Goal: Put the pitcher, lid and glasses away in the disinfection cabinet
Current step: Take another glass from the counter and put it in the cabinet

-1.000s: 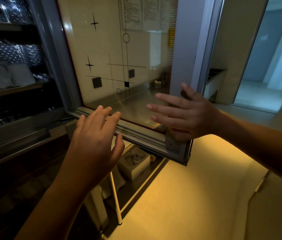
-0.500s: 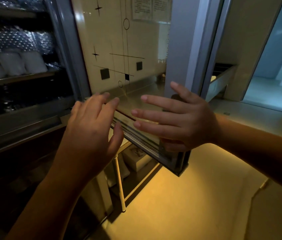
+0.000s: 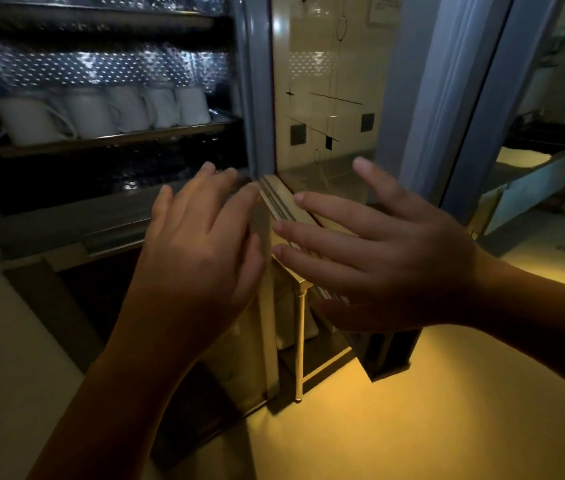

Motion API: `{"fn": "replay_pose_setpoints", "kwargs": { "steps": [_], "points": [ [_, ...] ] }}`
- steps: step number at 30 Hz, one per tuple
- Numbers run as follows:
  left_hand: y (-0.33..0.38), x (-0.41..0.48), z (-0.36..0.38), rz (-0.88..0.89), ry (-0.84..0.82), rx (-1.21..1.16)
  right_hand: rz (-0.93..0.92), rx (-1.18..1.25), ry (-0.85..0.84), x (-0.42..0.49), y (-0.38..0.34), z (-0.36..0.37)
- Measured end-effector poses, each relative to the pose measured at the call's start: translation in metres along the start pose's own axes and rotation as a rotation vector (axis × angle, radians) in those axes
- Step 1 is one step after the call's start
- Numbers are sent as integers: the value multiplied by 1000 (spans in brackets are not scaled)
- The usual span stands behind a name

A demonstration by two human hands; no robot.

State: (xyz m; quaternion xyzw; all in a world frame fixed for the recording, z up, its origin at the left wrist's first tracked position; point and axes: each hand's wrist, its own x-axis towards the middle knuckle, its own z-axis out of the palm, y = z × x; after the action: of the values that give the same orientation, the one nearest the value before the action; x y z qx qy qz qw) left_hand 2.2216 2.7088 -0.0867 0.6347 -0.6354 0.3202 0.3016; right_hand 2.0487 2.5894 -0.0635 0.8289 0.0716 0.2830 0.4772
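The disinfection cabinet's glass door [image 3: 329, 109], printed with black lines and squares, stands partly open on the right of the dark cabinet interior [image 3: 101, 174]. My left hand [image 3: 201, 247] has straight fingers spread at the door's lower left corner. My right hand [image 3: 381, 261] lies flat with spread fingers against the door's bottom frame [image 3: 284, 206]. Neither hand holds anything. A row of white cups [image 3: 101, 112] stands on a shelf inside. No pitcher, lid or glasses can be made out in the dark.
A shiny perforated back wall [image 3: 101, 67] lines the cabinet. Below the door is a yellow-lit floor [image 3: 412, 410] and a thin metal leg [image 3: 300, 344]. A steel counter edge [image 3: 533, 181] runs at the right. A pale surface [image 3: 4, 341] fills the lower left.
The door has swung leftward toward the cabinet, with both hands following its lower edge. More of the shelf with white cups has come into view.
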Motion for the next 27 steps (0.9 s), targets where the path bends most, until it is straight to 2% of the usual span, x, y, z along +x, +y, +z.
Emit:
{"fn": "replay_pose_setpoints", "kwargs": {
  "steps": [11, 17, 24, 27],
  "points": [
    [-42, -54, -66, -212, 11, 149, 27, 118, 3, 86, -42, -3],
    [-51, -66, -88, -321, 60, 204, 31, 307, 244, 124, -60, -5],
    [-63, -78, -117, -441, 136, 302, 91, 408, 522, 160, -78, 3],
    [-66, -81, -120, -468, 147, 303, 50, 449, 573, 171, -83, 5]
  ]
}}
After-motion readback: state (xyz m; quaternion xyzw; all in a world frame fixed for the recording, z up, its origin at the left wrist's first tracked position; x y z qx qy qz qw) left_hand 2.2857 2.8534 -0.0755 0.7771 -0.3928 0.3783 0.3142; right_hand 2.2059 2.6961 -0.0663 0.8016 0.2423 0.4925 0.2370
